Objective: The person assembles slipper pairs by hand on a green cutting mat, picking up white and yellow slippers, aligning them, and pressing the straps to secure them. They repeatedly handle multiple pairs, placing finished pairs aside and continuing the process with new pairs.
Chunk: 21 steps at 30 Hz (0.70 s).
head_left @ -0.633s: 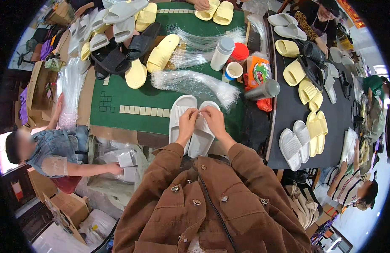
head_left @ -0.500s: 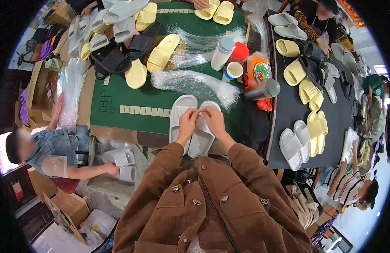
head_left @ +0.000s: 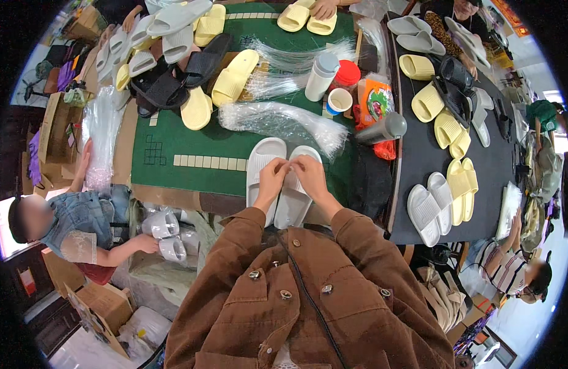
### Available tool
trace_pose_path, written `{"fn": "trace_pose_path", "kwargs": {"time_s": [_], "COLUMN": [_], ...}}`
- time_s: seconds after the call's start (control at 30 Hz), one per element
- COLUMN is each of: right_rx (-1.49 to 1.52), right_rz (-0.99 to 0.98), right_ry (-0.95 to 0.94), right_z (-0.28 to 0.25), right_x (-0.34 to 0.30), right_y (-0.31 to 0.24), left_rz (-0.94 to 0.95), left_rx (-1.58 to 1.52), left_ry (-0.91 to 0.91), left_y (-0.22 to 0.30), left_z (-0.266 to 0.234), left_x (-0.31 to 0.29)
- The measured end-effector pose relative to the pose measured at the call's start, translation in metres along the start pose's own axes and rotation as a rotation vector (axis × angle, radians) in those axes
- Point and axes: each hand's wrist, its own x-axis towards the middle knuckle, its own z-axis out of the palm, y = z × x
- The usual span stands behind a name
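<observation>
A pair of light grey slide slippers (head_left: pixel 261 161) lies side by side at the near edge of the green table, toes pointing away from me. My left hand (head_left: pixel 273 179) rests over the inner side of the left slipper, its fingertips pinched together. Meeting it over the gap, my right hand (head_left: pixel 310 181) is above the right slipper (head_left: pixel 292 208) with its thumb and fingers pressed together too. Whatever lies between the fingertips is too small to make out. Just beyond the slippers is a bundle of clear plastic strands (head_left: pixel 284 126).
Yellow slippers (head_left: pixel 235 77) and black slippers (head_left: pixel 164 89) are piled at the far left. A grey-white bottle (head_left: pixel 323 77), a paper cup (head_left: pixel 339 101) and a dark grey bottle (head_left: pixel 385 128) stand right of the strands. More slippers cover the black table (head_left: pixel 382 227). Co-workers sit around.
My hands stay nearly still, pinched together. At left, a co-worker's hand has shifted left with wrapped slippers. A hand at the top now touches the yellow slippers; a grey pair is raised at upper right.
</observation>
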Motion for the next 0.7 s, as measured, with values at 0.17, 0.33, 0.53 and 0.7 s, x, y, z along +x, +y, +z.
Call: {"fn": "trace_pose_path", "kwargs": {"time_s": [0.17,0.33,0.53,0.7], "right_rx": [0.208,0.173,0.134,0.049], "right_rz": [0.170,0.096,-0.018,-0.041], "right_ry": [-0.033,-0.075,-0.055,-0.051], "right_z": [-0.006,-0.006,-0.002,-0.003], "right_x": [-0.002,-0.006,-0.005,-0.009], "right_y": [-0.012,-0.004,0.015,0.016], "left_rz": [-0.064,-0.050,0.012,0.008], "left_rx": [-0.034,-0.008,0.102,0.144], "left_ry": [-0.158,-0.250,-0.256,-0.314], "left_y": [-0.002,-0.002,0.003,-0.001], "left_z": [-0.011,-0.019,-0.016,-0.015], "left_x": [0.005,0.010,0.009,0.012]}}
